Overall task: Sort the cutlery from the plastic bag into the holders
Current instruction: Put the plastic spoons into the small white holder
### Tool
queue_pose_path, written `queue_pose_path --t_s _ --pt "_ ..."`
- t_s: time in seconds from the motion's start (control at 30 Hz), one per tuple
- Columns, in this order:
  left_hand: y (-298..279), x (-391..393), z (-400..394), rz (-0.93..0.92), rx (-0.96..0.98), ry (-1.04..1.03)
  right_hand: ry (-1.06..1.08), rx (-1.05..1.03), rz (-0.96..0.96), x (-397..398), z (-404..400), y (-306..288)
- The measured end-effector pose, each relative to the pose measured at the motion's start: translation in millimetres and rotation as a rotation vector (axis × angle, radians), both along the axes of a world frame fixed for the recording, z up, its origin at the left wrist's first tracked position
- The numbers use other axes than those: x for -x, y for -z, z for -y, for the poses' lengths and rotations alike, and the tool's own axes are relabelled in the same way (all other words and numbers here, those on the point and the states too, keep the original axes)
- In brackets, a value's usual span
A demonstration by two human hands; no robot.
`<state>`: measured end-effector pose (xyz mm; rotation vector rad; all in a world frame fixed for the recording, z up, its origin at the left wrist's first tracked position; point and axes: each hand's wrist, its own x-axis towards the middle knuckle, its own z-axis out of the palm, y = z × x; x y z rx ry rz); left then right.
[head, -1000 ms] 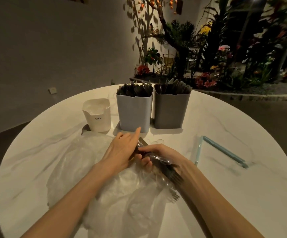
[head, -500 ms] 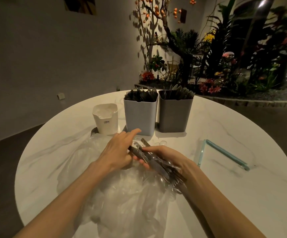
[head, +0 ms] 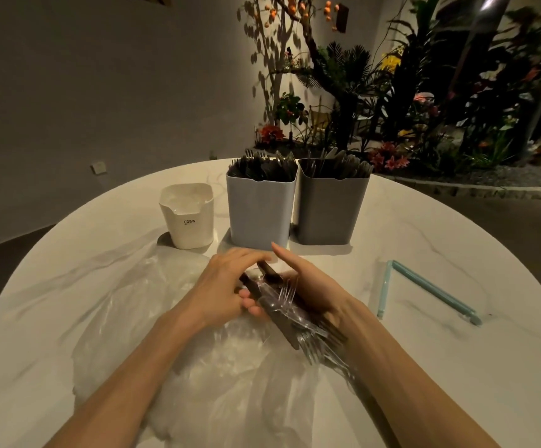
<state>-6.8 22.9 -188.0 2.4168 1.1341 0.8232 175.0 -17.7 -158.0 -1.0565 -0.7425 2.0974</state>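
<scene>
Three holders stand behind the crumpled plastic bag (head: 172, 334): white holder (head: 187, 218), light grey holder (head: 260, 208), dark grey holder (head: 330, 206), the grey pair nearly full. Right hand (head: 314, 286) cradles a clear-cutlery bundle (head: 282, 305), fingers half-curled; left hand (head: 227, 282) pinches one piece, presumably to separate it. Right fingers have splayed wider than half a second ago.

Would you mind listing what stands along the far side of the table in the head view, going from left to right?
White holder → light grey holder → dark grey holder, the two grey ones filled with cutlery.
</scene>
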Motion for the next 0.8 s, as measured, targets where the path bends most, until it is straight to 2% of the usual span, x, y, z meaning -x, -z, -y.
queue_pose_path --t_s 0.13,0.23,0.5,0.8 --pt "-6 6 2 0.191 0.172 -0.05 0.013 -0.02 0.007 -1 2 1" --pt "-9 7 1 0.338 0.181 -0.09 0.016 -0.032 0.031 0 5 -1" --pt "-8 2 8 0.343 0.137 -0.119 -0.019 -0.197 0.362 5 14 -8" --pt "-5 8 4 0.39 0.287 -0.097 0.133 -0.472 0.664 8 13 -5"
